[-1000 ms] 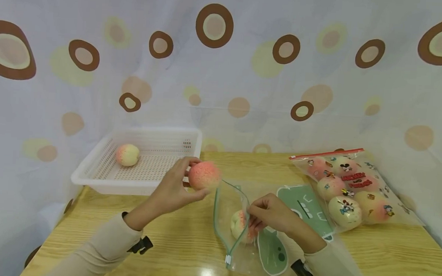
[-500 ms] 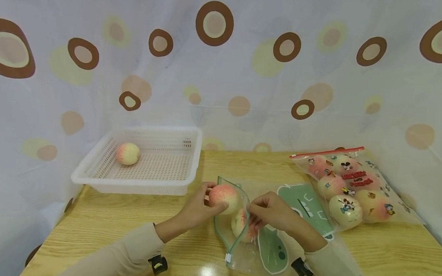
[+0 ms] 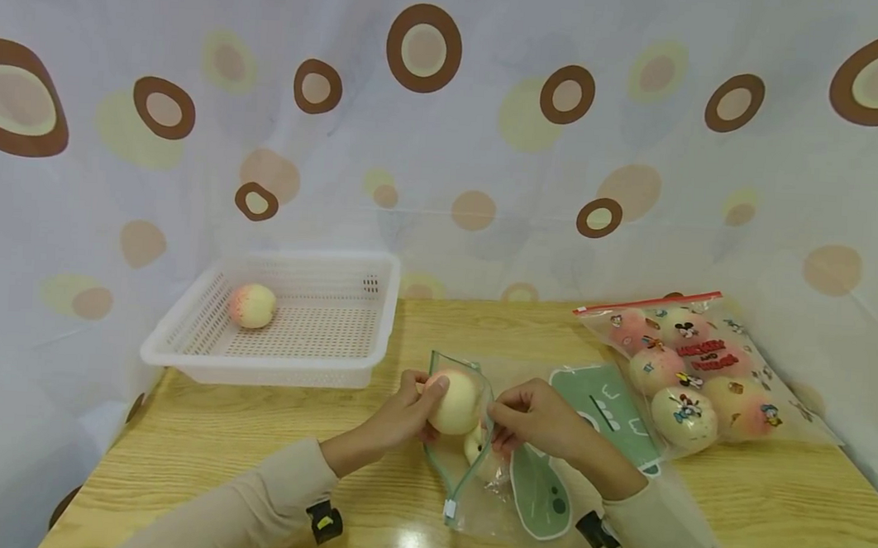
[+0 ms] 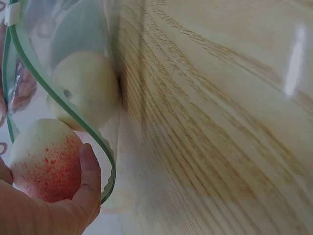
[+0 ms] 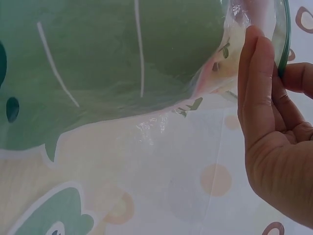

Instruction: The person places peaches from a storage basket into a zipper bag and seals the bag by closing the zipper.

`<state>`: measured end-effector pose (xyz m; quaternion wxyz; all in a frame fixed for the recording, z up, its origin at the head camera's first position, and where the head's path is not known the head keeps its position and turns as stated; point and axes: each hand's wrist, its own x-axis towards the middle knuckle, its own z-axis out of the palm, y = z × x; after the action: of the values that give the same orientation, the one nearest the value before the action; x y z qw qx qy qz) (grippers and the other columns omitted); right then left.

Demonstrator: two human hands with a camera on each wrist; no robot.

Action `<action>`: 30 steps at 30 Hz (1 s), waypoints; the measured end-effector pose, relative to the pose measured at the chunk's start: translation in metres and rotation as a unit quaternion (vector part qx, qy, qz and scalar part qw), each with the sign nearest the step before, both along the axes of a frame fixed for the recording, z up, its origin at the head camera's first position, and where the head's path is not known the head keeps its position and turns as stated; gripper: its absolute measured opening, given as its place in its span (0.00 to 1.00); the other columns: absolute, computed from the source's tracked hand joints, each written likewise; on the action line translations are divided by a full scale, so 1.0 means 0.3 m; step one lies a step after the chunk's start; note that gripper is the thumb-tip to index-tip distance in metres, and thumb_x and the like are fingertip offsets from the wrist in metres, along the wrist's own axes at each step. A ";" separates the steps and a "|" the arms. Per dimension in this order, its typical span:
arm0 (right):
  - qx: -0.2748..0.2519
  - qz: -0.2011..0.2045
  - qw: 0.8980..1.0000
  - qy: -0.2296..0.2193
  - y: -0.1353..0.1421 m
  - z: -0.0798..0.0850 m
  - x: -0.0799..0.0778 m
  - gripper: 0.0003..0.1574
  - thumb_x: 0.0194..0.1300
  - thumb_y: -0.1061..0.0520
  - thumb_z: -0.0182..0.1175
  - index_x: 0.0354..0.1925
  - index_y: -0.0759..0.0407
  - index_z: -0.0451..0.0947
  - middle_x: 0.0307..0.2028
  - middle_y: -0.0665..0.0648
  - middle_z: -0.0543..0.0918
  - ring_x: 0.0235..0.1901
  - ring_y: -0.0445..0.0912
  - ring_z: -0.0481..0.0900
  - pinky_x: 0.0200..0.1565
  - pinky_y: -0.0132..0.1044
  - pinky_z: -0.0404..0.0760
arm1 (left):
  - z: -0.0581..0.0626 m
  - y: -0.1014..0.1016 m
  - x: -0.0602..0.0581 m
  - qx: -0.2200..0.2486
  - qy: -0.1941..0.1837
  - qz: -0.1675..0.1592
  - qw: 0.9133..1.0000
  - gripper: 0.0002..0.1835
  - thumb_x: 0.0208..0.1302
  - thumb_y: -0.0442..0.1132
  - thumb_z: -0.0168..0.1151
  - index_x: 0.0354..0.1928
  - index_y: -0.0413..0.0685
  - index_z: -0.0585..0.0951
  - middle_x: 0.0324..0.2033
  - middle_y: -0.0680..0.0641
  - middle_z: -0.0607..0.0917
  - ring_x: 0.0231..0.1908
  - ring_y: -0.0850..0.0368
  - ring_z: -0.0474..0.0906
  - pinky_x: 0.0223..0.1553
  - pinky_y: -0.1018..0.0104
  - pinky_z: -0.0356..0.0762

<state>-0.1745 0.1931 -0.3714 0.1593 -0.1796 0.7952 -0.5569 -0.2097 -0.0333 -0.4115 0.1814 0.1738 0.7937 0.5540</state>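
Observation:
My left hand point(image 3: 406, 411) grips a peach point(image 3: 455, 402) with a pale top and a red-speckled side, right in the open mouth of a clear zip bag point(image 3: 486, 508). In the left wrist view the fingers curl round the speckled side of that peach point(image 4: 46, 159), within the loop of the green zip edge point(image 4: 36, 73). My right hand point(image 3: 539, 420) pinches the far side of the bag's mouth between thumb and fingers. A second peach point(image 4: 85, 90) lies inside the bag, partly hidden by the first in the head view. Green cartoon shapes point(image 3: 542, 495) are printed on the bag.
At the back left stands a white perforated basket point(image 3: 270, 371) with one peach point(image 3: 253, 306) in it. On the right lies a zip bag with a red closure point(image 3: 649, 303), filled with several peaches. A patterned cloth point(image 3: 490, 144) hangs behind the wooden table point(image 3: 367, 502).
My left hand has brought the peach from beside the basket down and rightward into the bag's mouth, turning its pale side up. The right hand has stayed at the bag's edge.

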 end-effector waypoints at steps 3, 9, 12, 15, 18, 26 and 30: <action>-0.002 0.000 1.000 0.001 0.000 -0.003 -0.001 0.17 0.68 0.63 0.52 0.29 0.75 0.79 0.20 0.60 0.82 0.20 0.43 0.81 0.26 0.37 0.83 | -0.003 0.005 0.002 0.002 -0.007 -0.001 1.000 0.37 0.74 0.60 0.39 0.63 0.31 0.54 0.44 0.34 0.79 0.31 0.52 0.82 0.36 0.60 0.84; 0.002 -0.006 1.000 0.004 0.003 -0.002 0.000 0.17 0.68 0.62 0.53 0.29 0.74 0.80 0.20 0.61 0.82 0.20 0.43 0.81 0.25 0.37 0.83 | 0.000 0.008 0.006 -0.004 -0.016 -0.020 1.000 0.37 0.72 0.57 0.46 0.68 0.32 0.59 0.43 0.40 0.75 0.34 0.54 0.81 0.39 0.62 0.82; 0.002 -0.007 1.000 0.004 0.004 0.001 0.000 0.17 0.67 0.62 0.53 0.28 0.74 0.80 0.20 0.61 0.82 0.20 0.43 0.81 0.25 0.37 0.83 | 0.001 0.013 0.006 -0.004 0.004 -0.022 1.000 0.34 0.72 0.52 0.49 0.68 0.32 0.60 0.40 0.41 0.76 0.33 0.54 0.81 0.38 0.63 0.82; 0.000 -0.007 1.000 0.006 0.005 0.003 0.000 0.17 0.67 0.63 0.53 0.28 0.74 0.80 0.20 0.62 0.83 0.20 0.43 0.81 0.25 0.36 0.83 | 0.001 0.015 0.007 -0.002 0.018 -0.013 1.000 0.34 0.71 0.48 0.52 0.69 0.32 0.60 0.41 0.40 0.77 0.33 0.55 0.80 0.37 0.62 0.83; -0.001 -0.007 1.000 0.009 0.005 0.003 -0.002 0.17 0.68 0.63 0.52 0.28 0.74 0.80 0.20 0.62 0.83 0.20 0.43 0.81 0.25 0.36 0.83 | 0.003 0.014 0.011 0.004 0.007 0.002 1.000 0.35 0.70 0.47 0.54 0.69 0.33 0.58 0.45 0.38 0.76 0.36 0.55 0.80 0.39 0.61 0.83; -0.004 -0.005 1.000 0.010 0.007 0.002 -0.004 0.17 0.68 0.62 0.53 0.28 0.74 0.80 0.20 0.62 0.82 0.20 0.43 0.81 0.25 0.36 0.83 | -0.008 0.004 0.019 0.016 0.007 -0.001 1.000 0.32 0.73 0.45 0.52 0.67 0.28 0.59 0.51 0.34 0.74 0.40 0.46 0.81 0.41 0.57 0.83; -0.013 -0.008 1.000 0.008 0.006 0.006 -0.003 0.18 0.69 0.62 0.53 0.28 0.74 0.79 0.20 0.61 0.82 0.19 0.44 0.81 0.25 0.37 0.83 | -0.025 -0.003 0.013 0.022 0.023 -0.025 0.999 0.27 0.74 0.40 0.49 0.66 0.26 0.63 0.52 0.32 0.76 0.43 0.42 0.81 0.42 0.58 0.83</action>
<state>-0.1755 0.1949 -0.3695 0.1459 -0.1802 0.7903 -0.5672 -0.2058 -0.0341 -0.4189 0.1732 0.2102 0.7809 0.5622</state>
